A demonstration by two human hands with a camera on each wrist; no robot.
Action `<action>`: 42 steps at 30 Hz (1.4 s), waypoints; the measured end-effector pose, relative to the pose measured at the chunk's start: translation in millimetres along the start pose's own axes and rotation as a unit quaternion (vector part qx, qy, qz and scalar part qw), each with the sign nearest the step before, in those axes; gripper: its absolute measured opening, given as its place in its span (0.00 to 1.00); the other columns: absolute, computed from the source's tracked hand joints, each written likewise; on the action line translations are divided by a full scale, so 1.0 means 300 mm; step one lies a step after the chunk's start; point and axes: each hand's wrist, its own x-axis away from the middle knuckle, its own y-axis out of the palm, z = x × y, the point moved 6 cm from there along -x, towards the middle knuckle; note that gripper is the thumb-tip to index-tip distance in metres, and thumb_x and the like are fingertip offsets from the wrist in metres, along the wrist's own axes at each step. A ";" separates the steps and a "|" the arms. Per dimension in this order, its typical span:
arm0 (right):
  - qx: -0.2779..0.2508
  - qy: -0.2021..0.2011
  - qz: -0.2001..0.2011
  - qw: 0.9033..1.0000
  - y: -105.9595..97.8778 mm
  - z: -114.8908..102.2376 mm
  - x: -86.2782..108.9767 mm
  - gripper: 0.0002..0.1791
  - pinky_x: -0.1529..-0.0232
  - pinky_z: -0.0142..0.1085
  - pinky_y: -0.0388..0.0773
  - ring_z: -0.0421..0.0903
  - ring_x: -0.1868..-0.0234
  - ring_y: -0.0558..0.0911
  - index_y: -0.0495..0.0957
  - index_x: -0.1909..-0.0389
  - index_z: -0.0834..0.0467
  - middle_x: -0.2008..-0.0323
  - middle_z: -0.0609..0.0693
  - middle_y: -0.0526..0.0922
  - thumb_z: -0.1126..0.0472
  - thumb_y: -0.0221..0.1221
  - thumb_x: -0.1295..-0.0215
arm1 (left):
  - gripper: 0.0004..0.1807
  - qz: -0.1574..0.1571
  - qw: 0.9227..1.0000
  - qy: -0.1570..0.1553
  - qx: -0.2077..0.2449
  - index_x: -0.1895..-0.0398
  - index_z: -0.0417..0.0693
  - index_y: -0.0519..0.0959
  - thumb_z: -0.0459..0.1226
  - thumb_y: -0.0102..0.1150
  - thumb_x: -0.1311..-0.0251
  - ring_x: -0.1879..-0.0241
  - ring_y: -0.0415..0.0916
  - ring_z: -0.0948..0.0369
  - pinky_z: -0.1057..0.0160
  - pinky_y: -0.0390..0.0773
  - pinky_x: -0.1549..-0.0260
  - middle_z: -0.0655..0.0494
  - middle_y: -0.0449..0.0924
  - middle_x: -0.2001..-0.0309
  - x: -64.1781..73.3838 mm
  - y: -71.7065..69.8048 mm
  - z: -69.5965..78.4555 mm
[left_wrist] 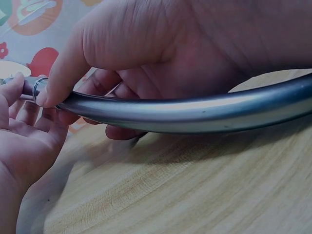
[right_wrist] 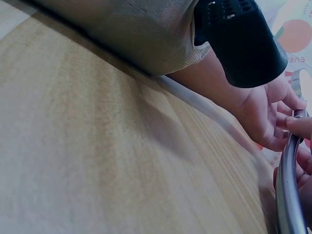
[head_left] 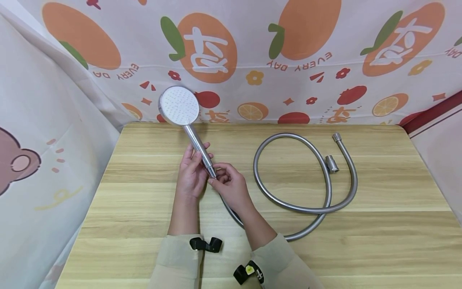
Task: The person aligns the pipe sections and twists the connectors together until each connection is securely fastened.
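A chrome shower head [head_left: 179, 105] with a round white spray face tilts up and to the left over the table's far edge. My left hand [head_left: 190, 174] holds it by its handle [head_left: 196, 143], thumb on top and palm turned up. At the handle's lower end, my right hand [head_left: 232, 186] pinches the end of a grey metal shower hose [head_left: 306, 210]. In the left wrist view the hose [left_wrist: 195, 114] runs out beneath the right hand [left_wrist: 141, 48], whose thumb lies right at the joint. Part of the hose is hidden under the right forearm in the head view.
The hose lies looped on the wooden table [head_left: 390, 241], its free end fitting [head_left: 337, 137] toward the back. Beside the loop lies a short metal cylinder [head_left: 331, 164]. A fruit-print curtain [head_left: 252, 96] hangs behind the table, and a white cloth [head_left: 54, 120] hangs on the left.
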 end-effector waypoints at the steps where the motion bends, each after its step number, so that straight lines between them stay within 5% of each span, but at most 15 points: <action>1: -0.001 -0.003 0.000 1.000 -0.001 -0.011 0.004 0.21 0.70 0.25 0.73 0.43 0.68 0.75 0.79 0.47 0.58 0.61 0.60 0.83 0.70 0.66 0.42 | 0.31 0.000 1.000 0.000 0.000 0.24 0.48 0.56 0.33 0.48 0.28 0.58 0.78 0.59 0.68 0.78 0.59 0.52 0.78 0.48 0.000 0.000 0.000; 12: 0.006 0.019 -0.003 1.000 -0.006 -0.019 0.011 0.14 0.69 0.27 0.72 0.39 0.70 0.76 0.78 0.46 0.58 0.61 0.60 0.85 0.63 0.59 0.31 | 0.31 -0.001 1.000 0.000 -0.005 0.24 0.49 0.55 0.33 0.49 0.28 0.57 0.78 0.59 0.68 0.78 0.57 0.53 0.78 0.48 0.003 0.001 0.003; 28: -0.005 0.015 0.003 1.000 -0.006 -0.026 0.013 0.16 0.67 0.25 0.74 0.45 0.66 0.77 0.78 0.48 0.60 0.60 0.60 0.84 0.67 0.64 0.37 | 0.30 0.000 1.000 -0.001 0.000 0.24 0.50 0.58 0.34 0.50 0.28 0.58 0.78 0.59 0.68 0.78 0.58 0.52 0.78 0.47 0.005 0.001 0.002; 37: -0.016 0.040 -0.013 0.999 -0.003 -0.021 0.014 0.15 0.64 0.30 0.73 0.61 0.57 0.83 0.76 0.44 0.59 0.57 0.64 0.86 0.64 0.57 0.30 | 0.29 0.003 1.000 -0.003 -0.002 0.25 0.52 0.59 0.33 0.48 0.28 0.58 0.78 0.59 0.68 0.78 0.59 0.53 0.79 0.47 0.005 0.001 0.002; 42: -0.016 0.031 -0.007 0.999 -0.004 -0.023 0.013 0.16 0.67 0.27 0.73 0.53 0.64 0.81 0.77 0.45 0.59 0.59 0.64 0.85 0.65 0.61 0.33 | 0.30 0.001 1.000 -0.003 0.000 0.24 0.52 0.59 0.33 0.48 0.28 0.57 0.78 0.59 0.68 0.77 0.57 0.52 0.79 0.47 0.005 0.002 0.004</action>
